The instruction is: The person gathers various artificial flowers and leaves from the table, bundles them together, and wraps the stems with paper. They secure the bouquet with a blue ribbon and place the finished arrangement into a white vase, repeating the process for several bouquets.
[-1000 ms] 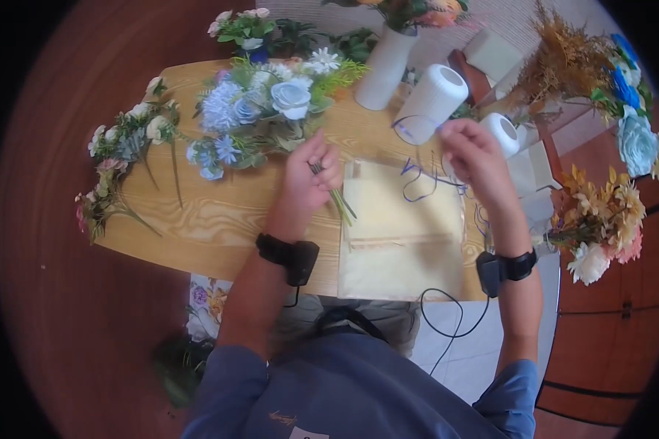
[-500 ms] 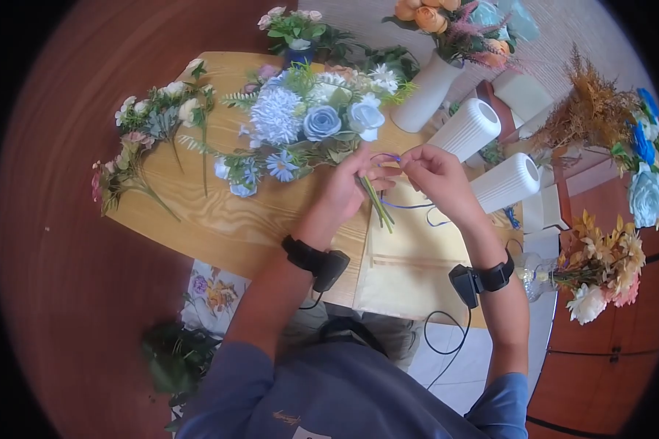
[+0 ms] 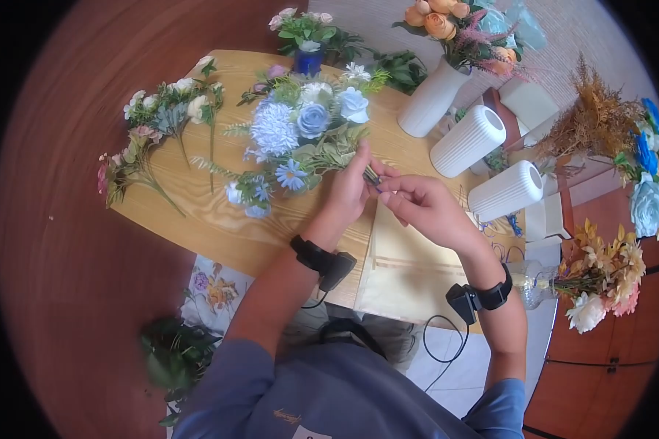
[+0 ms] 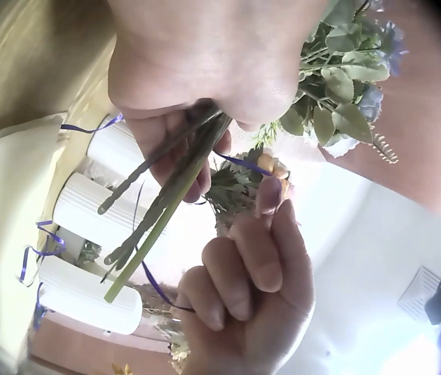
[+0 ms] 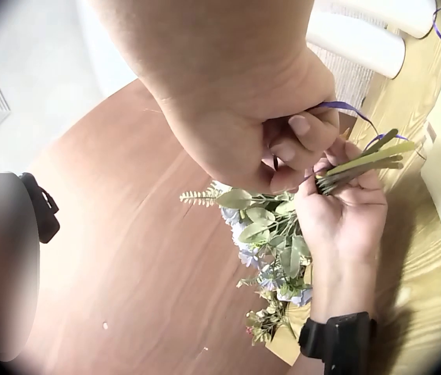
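Observation:
My left hand [image 3: 348, 192] grips the stems of a blue and white bouquet [image 3: 313, 121] above the table. In the left wrist view the green stems [image 4: 175, 186] stick out below that hand. Close beside it, my right hand [image 3: 430, 212] pinches a thin purple ribbon between thumb and forefinger. The ribbon [image 4: 155, 286] runs from the stems past the curled fingers of the right hand [image 4: 244, 289]. In the right wrist view a stretch of ribbon [image 5: 351, 108] leaves the right hand [image 5: 283, 141], and the left palm [image 5: 344, 215] lies under the stems.
Loose flower sprays [image 3: 170, 110] lie at the table's left. Wrapping sheets [image 3: 410, 274] lie near the front edge. Two ribbed white vases [image 3: 468, 140] and a tall vase [image 3: 433, 99] with orange flowers stand at the back right. A glass vase [image 3: 538, 284] of dried-looking flowers is at the right.
The right hand has come left from above the white vases to the stems, bringing the ribbon with it. The bouquet has tilted and shifted slightly, and the head view has moved.

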A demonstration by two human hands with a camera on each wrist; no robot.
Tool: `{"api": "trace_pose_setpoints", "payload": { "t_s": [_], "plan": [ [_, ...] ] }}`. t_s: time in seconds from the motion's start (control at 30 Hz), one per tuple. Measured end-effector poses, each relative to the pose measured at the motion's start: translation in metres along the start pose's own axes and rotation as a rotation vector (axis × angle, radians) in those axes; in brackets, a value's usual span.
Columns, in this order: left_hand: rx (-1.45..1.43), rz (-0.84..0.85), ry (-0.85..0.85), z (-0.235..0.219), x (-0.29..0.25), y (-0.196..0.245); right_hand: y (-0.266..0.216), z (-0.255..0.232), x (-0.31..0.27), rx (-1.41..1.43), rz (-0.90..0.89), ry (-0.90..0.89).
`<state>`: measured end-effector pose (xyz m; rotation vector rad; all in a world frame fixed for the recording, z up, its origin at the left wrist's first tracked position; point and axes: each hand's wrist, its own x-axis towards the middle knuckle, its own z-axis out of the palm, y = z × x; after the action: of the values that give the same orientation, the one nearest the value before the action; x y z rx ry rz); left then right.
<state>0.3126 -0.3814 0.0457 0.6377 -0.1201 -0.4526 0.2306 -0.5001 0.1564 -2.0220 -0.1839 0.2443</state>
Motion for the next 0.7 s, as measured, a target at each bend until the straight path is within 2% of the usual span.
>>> {"api": "trace_pose_setpoints", "payload": {
  "t_s": [0.07, 0.13, 0.17, 0.23, 0.27, 0.33, 0.37, 0.5, 0.57, 0.6, 0.67, 0.7],
  "plan": [
    [0.083, -0.016, 0.037, 0.002, -0.002, 0.002, -0.005, 0.000, -0.003, -0.006, -0.030, -0.024],
    [0.055, -0.015, 0.025, 0.000, 0.000, 0.000, -0.013, 0.002, -0.009, -0.073, 0.090, -0.082],
    [0.029, -0.016, 0.012, -0.001, 0.001, -0.002, -0.013, 0.005, -0.010, -0.074, 0.091, -0.083],
    [-0.006, -0.030, -0.007, -0.004, 0.006, -0.006, -0.013, 0.014, -0.012, -0.202, -0.118, -0.215],
    [-0.041, -0.045, -0.025, -0.006, 0.008, -0.008, -0.014, 0.018, -0.014, -0.203, -0.117, -0.214],
    [-0.063, -0.051, -0.027, -0.003, 0.005, -0.006, -0.015, 0.023, -0.016, -0.519, -0.139, -0.274],
    [-0.084, -0.056, -0.029, -0.002, 0.005, -0.005, -0.018, 0.024, -0.017, -0.562, -0.071, -0.321],
    [-0.134, -0.056, -0.039, -0.004, 0.006, -0.004, -0.017, 0.023, -0.028, -0.622, -0.098, -0.398],
    [-0.131, -0.059, -0.045, -0.007, 0.006, -0.003, -0.027, 0.019, -0.033, -0.548, -0.238, -0.412],
    [-0.132, -0.056, -0.041, -0.008, 0.006, -0.002, -0.035, 0.016, -0.034, -0.548, -0.240, -0.418],
    [-0.111, -0.065, -0.052, -0.007, 0.006, 0.000, -0.049, 0.009, -0.034, -0.445, -0.271, -0.233],
    [-0.111, -0.062, -0.053, -0.007, 0.005, 0.000, -0.048, 0.004, -0.031, -0.397, -0.181, -0.103]
  ]
}}
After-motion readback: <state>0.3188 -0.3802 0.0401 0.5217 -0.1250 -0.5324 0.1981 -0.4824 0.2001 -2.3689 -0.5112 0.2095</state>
